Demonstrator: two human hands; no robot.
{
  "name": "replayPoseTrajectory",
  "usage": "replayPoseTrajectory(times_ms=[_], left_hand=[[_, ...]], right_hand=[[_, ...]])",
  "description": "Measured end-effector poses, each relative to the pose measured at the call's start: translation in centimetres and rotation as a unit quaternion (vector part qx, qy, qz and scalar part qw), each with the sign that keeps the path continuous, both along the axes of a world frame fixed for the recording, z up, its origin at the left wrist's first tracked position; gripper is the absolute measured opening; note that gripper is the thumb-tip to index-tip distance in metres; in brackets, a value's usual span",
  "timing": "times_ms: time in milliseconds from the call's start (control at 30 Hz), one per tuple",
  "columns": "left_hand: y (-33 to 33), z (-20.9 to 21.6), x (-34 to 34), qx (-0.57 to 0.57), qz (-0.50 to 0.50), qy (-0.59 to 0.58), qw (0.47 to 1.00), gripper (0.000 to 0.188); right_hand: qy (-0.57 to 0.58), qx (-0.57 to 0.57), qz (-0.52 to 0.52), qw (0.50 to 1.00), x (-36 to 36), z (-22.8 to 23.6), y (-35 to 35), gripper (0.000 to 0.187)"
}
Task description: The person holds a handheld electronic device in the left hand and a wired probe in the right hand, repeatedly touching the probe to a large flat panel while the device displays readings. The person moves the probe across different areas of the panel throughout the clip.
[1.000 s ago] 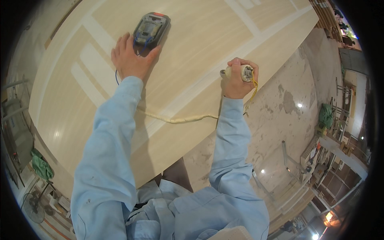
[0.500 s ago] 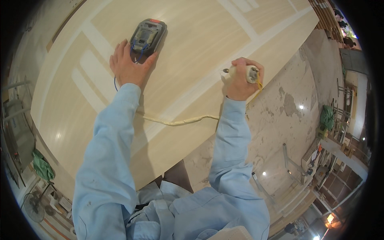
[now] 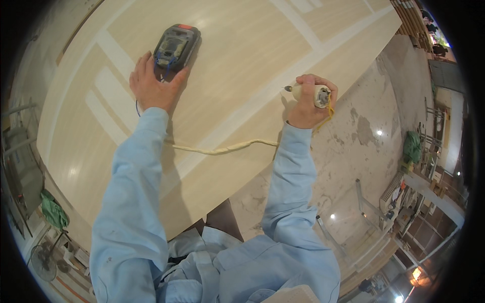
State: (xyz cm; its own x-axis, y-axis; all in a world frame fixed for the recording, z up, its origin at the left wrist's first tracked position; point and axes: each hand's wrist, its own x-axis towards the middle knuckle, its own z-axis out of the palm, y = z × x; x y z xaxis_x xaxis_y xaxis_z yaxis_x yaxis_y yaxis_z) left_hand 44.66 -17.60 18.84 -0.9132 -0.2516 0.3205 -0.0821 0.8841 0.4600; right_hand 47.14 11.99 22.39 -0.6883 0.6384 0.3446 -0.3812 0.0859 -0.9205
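My left hand spans the near end of a black battery pack with a red end, thumb on one side and fingers on the other. The pack lies on a large pale wood panel; blue wires come out at its near end. Wrapped in my right hand is a small cream rotary tool, its thin bit pointing left, just over the panel. Yellow wires leave its back end. A cream wrapped cord crosses the panel between my forearms; its ends are hidden.
Whitish bands run across the panel, whose right edge overhangs a stained floor. Metal frames and a cluttered shelf stand at the right. A green bag and a fan are at the lower left.
My left hand and the battery pack have shifted slightly left. The rotary tool has turned and moved a little to the right in my right hand. The cord hangs a bit straighter.
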Motion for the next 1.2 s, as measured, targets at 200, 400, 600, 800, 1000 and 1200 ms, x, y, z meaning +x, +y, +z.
replayPoseTrajectory(times_ms=[200, 400, 600, 800, 1000, 1200], left_hand=[[-0.3, 0.1, -0.2, -0.012, -0.002, 0.004, 1.000, 0.085], [0.2, 0.1, 0.1, 0.008, 0.004, -0.001, 1.000, 0.087], [0.0, 0.3, 0.0, 0.010, -0.004, 0.007, 1.000, 0.085], [0.0, 0.2, 0.2, 0.010, -0.003, -0.002, 1.000, 0.086], [-1.0, -0.7, 0.4, 0.012, -0.004, -0.018, 1.000, 0.088], [2.5, -0.8, -6.2, -0.073, -0.017, -0.058, 0.996, 0.092]], right_hand=[[-0.079, 0.026, 0.022, 0.996, -0.6, 0.3, 0.2, 0.021], [-0.016, 0.007, 0.035, 0.999, -2.5, -0.4, 1.2, 0.022], [-0.044, 0.009, 0.023, 0.999, -2.1, 0.1, 1.6, 0.022], [-0.073, 0.010, 0.040, 0.996, -1.8, -0.1, 1.3, 0.021], [-0.042, 0.000, -0.010, 0.999, -1.3, 1.7, 2.1, 0.022], [-0.054, 0.025, 0.035, 0.998, -2.4, 2.5, 2.4, 0.021]])
